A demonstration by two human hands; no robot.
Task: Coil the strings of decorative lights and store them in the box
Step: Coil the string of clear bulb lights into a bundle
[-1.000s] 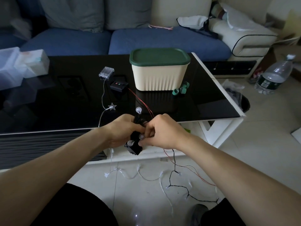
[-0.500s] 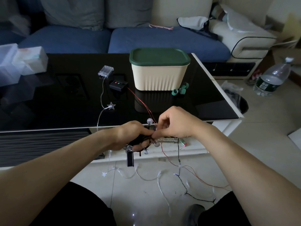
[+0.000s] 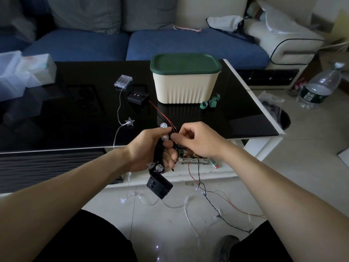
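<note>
My left hand (image 3: 151, 151) grips a coil of black-wired lights with round clear bulbs (image 3: 164, 137); a black battery box (image 3: 159, 186) dangles below it. My right hand (image 3: 198, 140) pinches the black and red wire beside the coil. The rest of that wire (image 3: 213, 203) trails down to the floor. A second string with a clear battery case (image 3: 123, 81) and a star light (image 3: 129, 121) runs off the table's front edge to the floor. The cream box with a green lid (image 3: 186, 80) stands closed on the black table (image 3: 75, 114).
A black controller (image 3: 137, 97) with a red wire lies left of the box, green tape rolls (image 3: 210, 102) to its right. Clear plastic boxes (image 3: 24, 72) sit at the table's left. A water bottle (image 3: 319, 87) and a bin (image 3: 281, 118) stand on the floor at right. A sofa lies behind.
My left hand turned palm-up, showing the coil, and the battery box now hangs lower. My right hand moved up and right, drawing more wire toward the coil.
</note>
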